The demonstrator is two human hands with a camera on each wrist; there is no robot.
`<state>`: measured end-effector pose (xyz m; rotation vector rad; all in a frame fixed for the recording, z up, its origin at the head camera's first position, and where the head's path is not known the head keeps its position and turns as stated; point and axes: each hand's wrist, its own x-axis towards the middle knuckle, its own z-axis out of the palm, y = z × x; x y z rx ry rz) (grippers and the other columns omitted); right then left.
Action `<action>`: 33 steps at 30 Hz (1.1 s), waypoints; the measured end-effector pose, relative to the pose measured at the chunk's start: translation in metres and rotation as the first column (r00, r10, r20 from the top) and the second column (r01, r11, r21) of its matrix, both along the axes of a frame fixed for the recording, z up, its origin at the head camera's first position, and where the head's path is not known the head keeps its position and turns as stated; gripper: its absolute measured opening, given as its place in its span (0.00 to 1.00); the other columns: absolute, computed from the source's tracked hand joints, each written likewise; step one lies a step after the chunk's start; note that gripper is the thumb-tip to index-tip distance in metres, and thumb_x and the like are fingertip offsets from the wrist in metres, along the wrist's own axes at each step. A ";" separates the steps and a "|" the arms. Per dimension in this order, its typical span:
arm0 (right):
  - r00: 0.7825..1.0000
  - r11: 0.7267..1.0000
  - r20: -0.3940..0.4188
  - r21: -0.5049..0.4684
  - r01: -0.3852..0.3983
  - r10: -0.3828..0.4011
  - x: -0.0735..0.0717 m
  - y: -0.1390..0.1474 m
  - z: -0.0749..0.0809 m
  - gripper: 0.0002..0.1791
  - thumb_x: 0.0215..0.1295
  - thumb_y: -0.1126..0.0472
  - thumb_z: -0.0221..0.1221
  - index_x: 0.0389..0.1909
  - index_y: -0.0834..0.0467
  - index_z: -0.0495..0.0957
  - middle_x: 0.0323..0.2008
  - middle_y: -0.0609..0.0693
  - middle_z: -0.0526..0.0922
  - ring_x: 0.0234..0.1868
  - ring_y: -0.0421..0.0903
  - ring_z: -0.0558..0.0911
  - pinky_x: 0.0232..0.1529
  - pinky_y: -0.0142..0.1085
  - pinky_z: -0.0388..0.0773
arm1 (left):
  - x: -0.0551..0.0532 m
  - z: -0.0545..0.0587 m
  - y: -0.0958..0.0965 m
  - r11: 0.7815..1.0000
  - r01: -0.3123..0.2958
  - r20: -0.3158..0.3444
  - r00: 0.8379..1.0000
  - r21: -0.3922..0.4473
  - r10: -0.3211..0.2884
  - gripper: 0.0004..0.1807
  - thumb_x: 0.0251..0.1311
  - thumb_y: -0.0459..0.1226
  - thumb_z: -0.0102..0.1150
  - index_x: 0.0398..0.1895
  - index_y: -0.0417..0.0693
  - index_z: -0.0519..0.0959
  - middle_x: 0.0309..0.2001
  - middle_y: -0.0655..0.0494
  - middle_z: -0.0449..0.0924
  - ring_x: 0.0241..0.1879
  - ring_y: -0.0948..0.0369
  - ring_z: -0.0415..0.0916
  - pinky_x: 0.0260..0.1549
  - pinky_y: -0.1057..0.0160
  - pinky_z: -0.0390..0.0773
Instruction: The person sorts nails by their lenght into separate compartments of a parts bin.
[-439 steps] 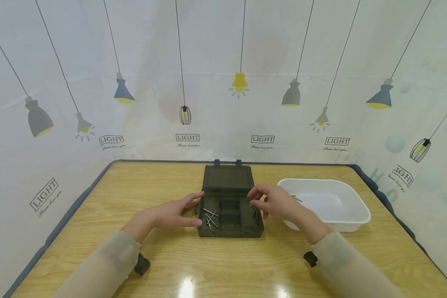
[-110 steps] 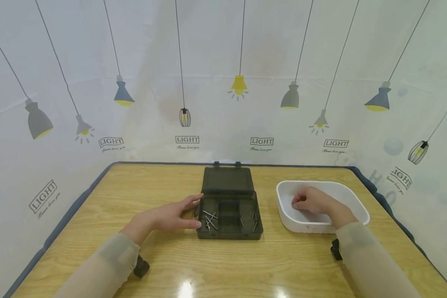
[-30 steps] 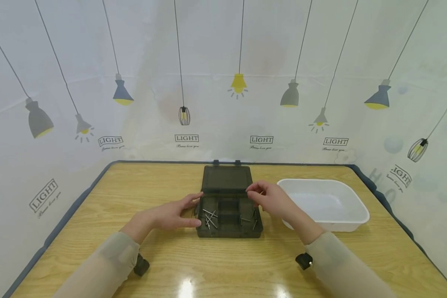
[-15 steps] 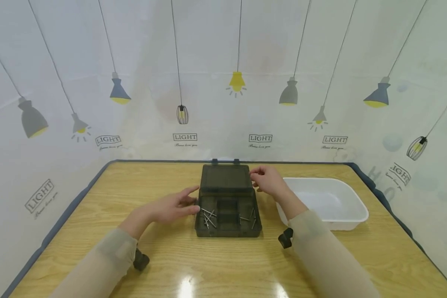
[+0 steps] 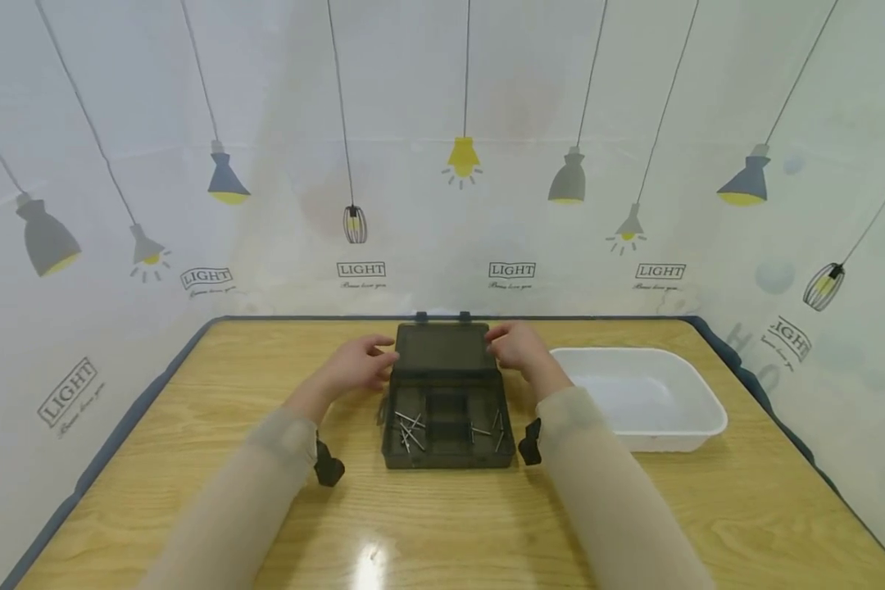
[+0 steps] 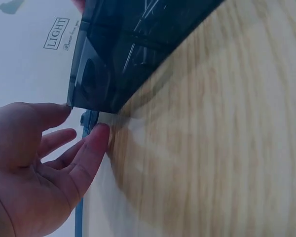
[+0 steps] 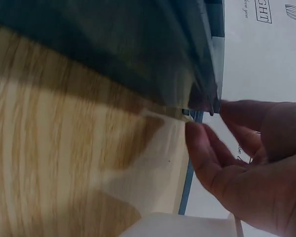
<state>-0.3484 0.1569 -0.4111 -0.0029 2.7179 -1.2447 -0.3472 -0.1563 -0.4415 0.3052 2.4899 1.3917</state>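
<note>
A dark translucent plastic box (image 5: 450, 460) stands on the table in the head view, its lid (image 5: 442, 348) laid back toward the wall. Several thin silver nail-like pins (image 5: 410, 432) lie crisscrossed in its left compartment; a few more pins (image 5: 479, 431) are in the right one. My left hand (image 5: 357, 365) is at the lid's left edge, thumb and fingers apart around a dark corner in the left wrist view. On the opposite side my right hand (image 5: 519, 348) has its fingertips at the lid's right edge. In the right wrist view, thumb and index finger (image 7: 200, 148) stand apart beside the corner.
A white plastic tub (image 5: 678, 442) stands right of the box, close to my right forearm. The wood-grain table (image 5: 428, 524) has a dark blue border (image 5: 295, 317) against a white curtain with printed lamps.
Pins were added to the right compartment; pins seen earlier in the tub no longer show. My right hand moved from tub to box, then up to the lid. My left hand slid up to the lid.
</note>
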 end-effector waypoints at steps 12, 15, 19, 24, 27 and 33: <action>1.000 0.984 0.021 0.174 -0.024 0.021 -0.006 0.001 -0.006 0.25 0.64 0.72 0.54 0.60 0.65 0.87 0.58 0.63 0.87 0.47 0.53 0.82 0.40 0.32 0.78 | -0.010 -0.002 0.010 0.998 -0.056 0.021 0.998 0.006 0.056 0.24 0.79 0.28 0.55 0.75 0.31 0.74 0.67 0.26 0.79 0.46 0.49 0.90 0.45 0.57 0.93; 0.999 0.975 0.022 0.219 -0.036 0.032 -0.008 0.003 -0.010 0.23 0.65 0.70 0.56 0.58 0.65 0.89 0.58 0.63 0.88 0.52 0.54 0.82 0.50 0.36 0.80 | -0.008 -0.003 0.012 0.998 -0.063 0.026 0.998 0.014 0.062 0.24 0.77 0.26 0.55 0.74 0.29 0.74 0.66 0.26 0.80 0.48 0.49 0.89 0.46 0.58 0.92; 1.000 0.974 0.011 0.224 -0.024 0.022 -0.009 0.004 -0.015 0.21 0.64 0.70 0.58 0.55 0.64 0.90 0.57 0.62 0.89 0.54 0.56 0.83 0.58 0.41 0.81 | -0.006 -0.003 0.013 0.997 -0.073 0.022 0.997 0.018 0.073 0.24 0.76 0.25 0.56 0.73 0.27 0.75 0.66 0.25 0.80 0.49 0.48 0.89 0.47 0.58 0.92; 1.000 0.983 -0.011 0.186 -0.005 0.007 -0.007 0.005 -0.016 0.20 0.63 0.70 0.61 0.54 0.64 0.91 0.55 0.62 0.90 0.54 0.56 0.84 0.60 0.42 0.82 | -0.007 -0.005 0.014 0.994 -0.103 0.030 0.994 0.046 0.101 0.25 0.75 0.24 0.57 0.73 0.27 0.75 0.66 0.25 0.80 0.50 0.48 0.90 0.50 0.58 0.92; 1.000 0.990 -0.011 0.144 0.009 -0.007 -0.006 0.005 -0.017 0.20 0.63 0.71 0.62 0.55 0.65 0.90 0.56 0.62 0.91 0.55 0.56 0.84 0.61 0.42 0.82 | -0.008 -0.007 0.013 0.991 -0.115 0.032 0.993 0.066 0.113 0.25 0.74 0.24 0.59 0.73 0.28 0.75 0.66 0.25 0.81 0.49 0.48 0.90 0.51 0.58 0.92; 1.000 0.997 0.009 0.075 0.026 -0.027 -0.004 0.006 -0.020 0.20 0.65 0.72 0.61 0.57 0.66 0.89 0.58 0.63 0.89 0.55 0.56 0.84 0.62 0.44 0.82 | -0.008 -0.011 0.010 0.986 -0.130 0.045 0.991 0.101 0.126 0.26 0.74 0.24 0.60 0.73 0.28 0.75 0.67 0.25 0.80 0.52 0.48 0.90 0.52 0.57 0.92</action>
